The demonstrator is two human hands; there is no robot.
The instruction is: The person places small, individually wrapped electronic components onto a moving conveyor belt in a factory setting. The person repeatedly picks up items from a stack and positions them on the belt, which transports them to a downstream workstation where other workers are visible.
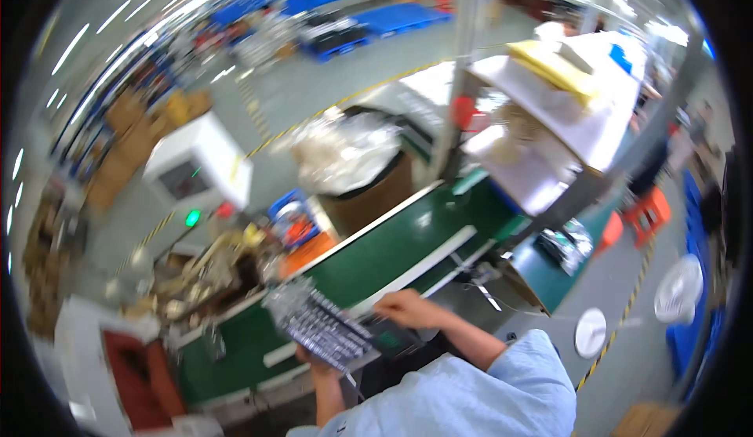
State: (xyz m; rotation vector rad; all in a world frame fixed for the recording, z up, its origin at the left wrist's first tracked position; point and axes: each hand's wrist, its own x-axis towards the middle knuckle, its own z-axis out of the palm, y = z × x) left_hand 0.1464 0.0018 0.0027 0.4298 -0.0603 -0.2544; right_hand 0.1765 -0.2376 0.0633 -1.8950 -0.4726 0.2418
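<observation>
A flat plastic bag (pixel 325 327) with black-and-white print and a clear, crumpled end hangs tilted at the front edge of the green conveyor belt (pixel 376 253). My left hand (pixel 304 354) grips it from below, its fingers mostly hidden behind the bag. To the right, my right hand (pixel 409 308) is raised with curled fingers; whether something small is in them, blur keeps me from making out. Just below that hand is a dark flat panel (pixel 394 338), close to the bag's right edge.
Beyond the belt stand a brown bin (pixel 372 202) lined with clear plastic and a blue crate (pixel 294 219). A grey post and white shelves (pixel 525 127) rise at the right. Behind on that side are an orange stool (pixel 649 213) and white fans (pixel 679 289).
</observation>
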